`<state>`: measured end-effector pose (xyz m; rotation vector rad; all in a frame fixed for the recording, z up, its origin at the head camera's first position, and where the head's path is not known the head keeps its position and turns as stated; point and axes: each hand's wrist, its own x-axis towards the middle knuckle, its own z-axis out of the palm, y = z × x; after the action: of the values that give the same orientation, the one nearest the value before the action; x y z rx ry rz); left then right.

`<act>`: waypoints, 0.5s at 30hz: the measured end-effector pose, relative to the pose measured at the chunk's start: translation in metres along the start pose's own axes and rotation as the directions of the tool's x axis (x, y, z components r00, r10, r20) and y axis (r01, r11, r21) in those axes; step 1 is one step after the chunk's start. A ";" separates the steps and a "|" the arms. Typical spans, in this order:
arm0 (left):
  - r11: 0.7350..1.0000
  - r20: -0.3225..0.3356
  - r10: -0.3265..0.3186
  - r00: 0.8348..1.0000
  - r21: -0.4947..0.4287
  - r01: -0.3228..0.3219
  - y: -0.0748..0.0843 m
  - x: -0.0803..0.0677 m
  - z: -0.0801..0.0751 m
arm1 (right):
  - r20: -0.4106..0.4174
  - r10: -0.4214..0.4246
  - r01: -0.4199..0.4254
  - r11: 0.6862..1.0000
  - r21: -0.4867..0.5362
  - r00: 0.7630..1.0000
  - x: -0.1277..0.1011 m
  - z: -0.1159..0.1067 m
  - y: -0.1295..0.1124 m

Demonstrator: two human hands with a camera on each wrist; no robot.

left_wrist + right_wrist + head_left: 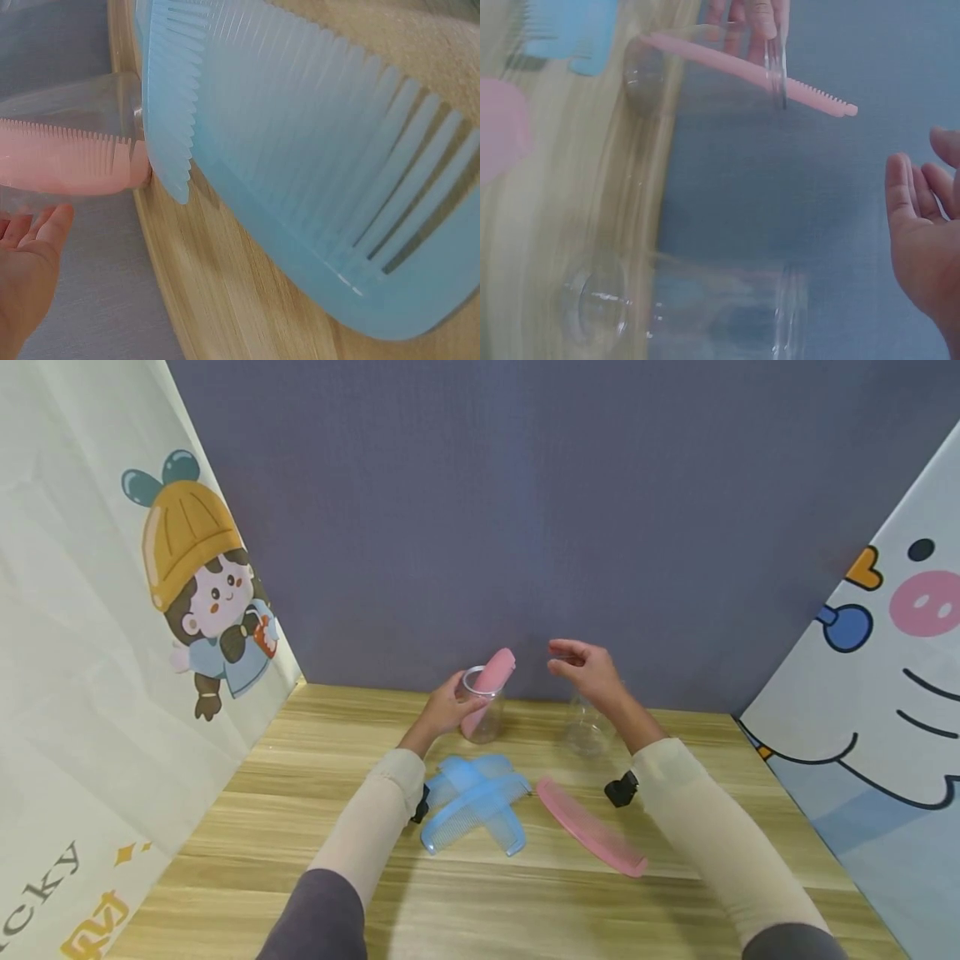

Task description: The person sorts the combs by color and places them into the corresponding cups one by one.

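Observation:
My left hand [444, 708] grips a clear jar [489, 725] near its rim, thumb on the front side. A pink comb [498, 669] leans inside that jar, its upper end sticking out past the mouth. My right hand [594, 677] is raised above and beside a second clear jar [587, 737], fingers apart and holding nothing. In the right wrist view, this second jar [727, 311] shows no comb in it. Several blue combs [474, 802] lie crossed in a pile in front of the left jar. Another pink comb [588, 832] lies to their right.
The wooden table [300, 827] ends at a grey back panel [487, 527] just behind both jars. Printed cartoon panels stand at left and right. A small black device [621, 789] sits at the right wrist, close to the tabletop.

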<state>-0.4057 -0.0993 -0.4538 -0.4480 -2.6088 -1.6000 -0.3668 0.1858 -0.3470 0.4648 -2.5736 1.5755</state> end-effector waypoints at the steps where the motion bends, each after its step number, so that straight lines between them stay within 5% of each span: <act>1: 1.000 -0.001 -0.001 1.000 0.001 0.001 0.000 0.000 0.000 | 0.011 0.005 -0.005 1.000 -0.007 1.000 -0.002 -0.001 0.002; 15: 1.000 0.012 -0.022 1.000 -0.003 0.022 0.004 -0.004 -0.002 | 0.116 0.042 -0.029 0.994 -0.110 0.992 -0.042 -0.017 0.040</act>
<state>-0.4009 -0.0999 -0.4498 -0.4317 -2.6298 -1.6132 -0.3406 0.2264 -0.3825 0.5195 -2.7520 1.4518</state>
